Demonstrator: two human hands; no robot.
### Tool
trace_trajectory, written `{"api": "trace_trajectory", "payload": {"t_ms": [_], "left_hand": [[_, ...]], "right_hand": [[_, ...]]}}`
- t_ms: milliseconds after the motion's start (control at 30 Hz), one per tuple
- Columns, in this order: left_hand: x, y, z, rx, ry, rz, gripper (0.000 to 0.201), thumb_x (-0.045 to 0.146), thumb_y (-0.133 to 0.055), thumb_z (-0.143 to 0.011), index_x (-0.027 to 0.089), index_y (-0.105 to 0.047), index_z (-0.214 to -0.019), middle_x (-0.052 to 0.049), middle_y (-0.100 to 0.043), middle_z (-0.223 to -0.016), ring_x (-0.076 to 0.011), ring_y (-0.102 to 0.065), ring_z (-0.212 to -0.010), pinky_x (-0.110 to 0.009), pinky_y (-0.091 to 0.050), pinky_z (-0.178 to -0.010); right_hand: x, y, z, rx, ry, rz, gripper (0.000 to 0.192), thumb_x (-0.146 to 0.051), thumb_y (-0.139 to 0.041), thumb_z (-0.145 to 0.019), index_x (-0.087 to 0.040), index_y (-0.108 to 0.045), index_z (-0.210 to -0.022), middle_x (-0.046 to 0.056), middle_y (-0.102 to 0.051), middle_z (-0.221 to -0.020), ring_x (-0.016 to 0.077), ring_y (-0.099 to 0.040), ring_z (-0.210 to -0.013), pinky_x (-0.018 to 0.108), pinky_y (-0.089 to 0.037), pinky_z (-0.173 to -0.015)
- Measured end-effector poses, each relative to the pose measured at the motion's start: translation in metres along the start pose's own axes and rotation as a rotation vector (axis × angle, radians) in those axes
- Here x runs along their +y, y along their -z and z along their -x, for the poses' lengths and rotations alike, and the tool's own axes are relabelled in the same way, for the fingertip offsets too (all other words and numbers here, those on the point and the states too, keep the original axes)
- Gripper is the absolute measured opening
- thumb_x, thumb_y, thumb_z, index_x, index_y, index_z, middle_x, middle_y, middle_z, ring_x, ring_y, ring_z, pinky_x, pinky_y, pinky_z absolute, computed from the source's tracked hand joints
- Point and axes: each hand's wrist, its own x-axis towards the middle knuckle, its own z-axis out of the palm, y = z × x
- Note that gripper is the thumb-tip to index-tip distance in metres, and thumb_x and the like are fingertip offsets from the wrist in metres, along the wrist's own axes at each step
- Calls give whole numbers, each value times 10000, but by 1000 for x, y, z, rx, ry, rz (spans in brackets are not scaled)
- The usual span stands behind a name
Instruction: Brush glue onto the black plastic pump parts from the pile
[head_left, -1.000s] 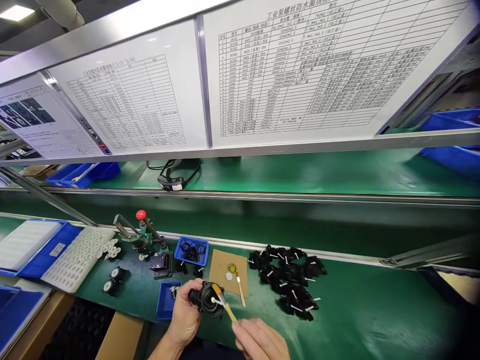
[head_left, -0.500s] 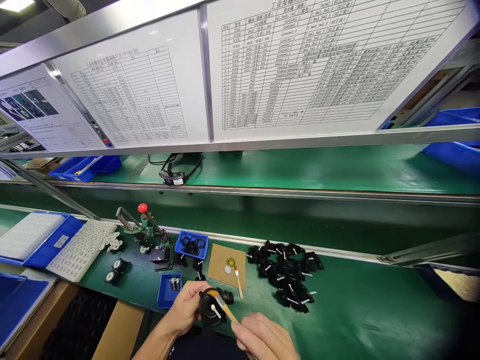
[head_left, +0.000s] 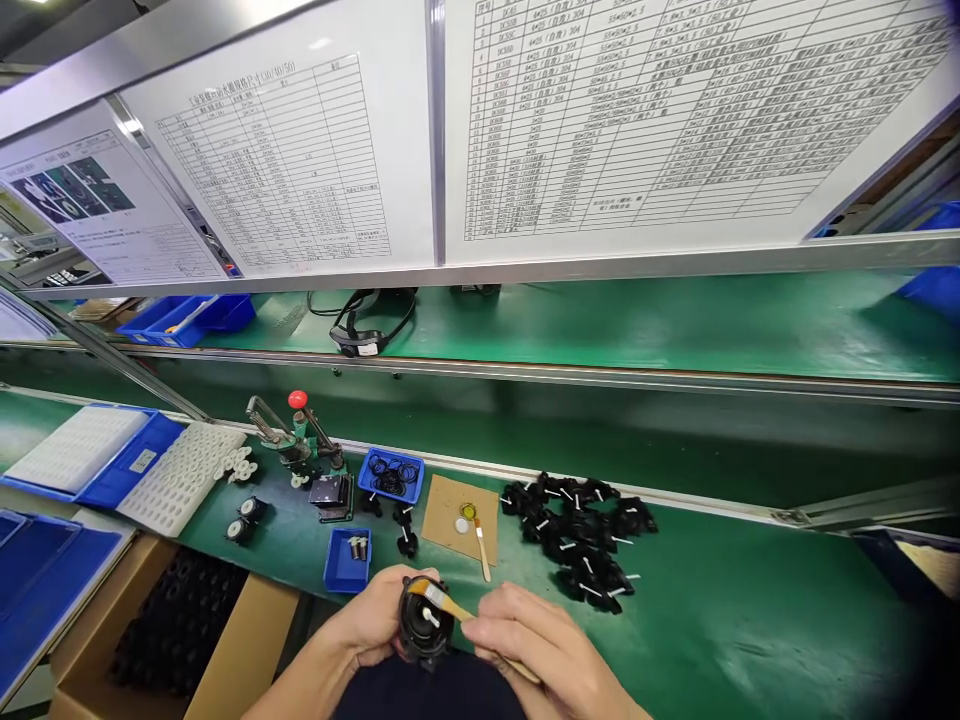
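A round black housing (head_left: pixel 417 645) is held in the left hand (head_left: pixel 379 615), before the person's body at the near edge of the counter (head_left: pixel 712 600). The left hand grips it by the side, which seems to leave the open face, with its white pin (head_left: pixel 430 617), free to reach. The right hand (head_left: pixel 536 640) is closed around the handle of a brush (head_left: pixel 452 605), pen-like, probably for fine control; the bristles lie at the housing's rim. Beyond, a cardboard sheet (head_left: pixel 441 505) carries a small tin (head_left: pixel 469 511) and a spare brush (head_left: pixel 484 560), likely to keep the counter clean. Loose black rings (head_left: pixel 391 472) lie in a blue tray (head_left: pixel 390 496), presumably so they stay together. Black parts (head_left: pixel 577 540) are heaped right of the cardboard.
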Motion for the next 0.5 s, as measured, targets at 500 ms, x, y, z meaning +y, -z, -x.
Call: {"api": "trace_trajectory", "payload": {"t_ms": [500], "left_hand": [[-33,15,-20,264,-182,-26,795,952,-716,-633,195,-495,-737,93,-370,-550,-52,-275,-469,-210,-178,-448]], "right_hand": [[13,-45,19,58,43,426,265,7,-557,-976,-73,-651,-1210,103,-692,-900,209,-590,-761,346,-500,-637]]}}
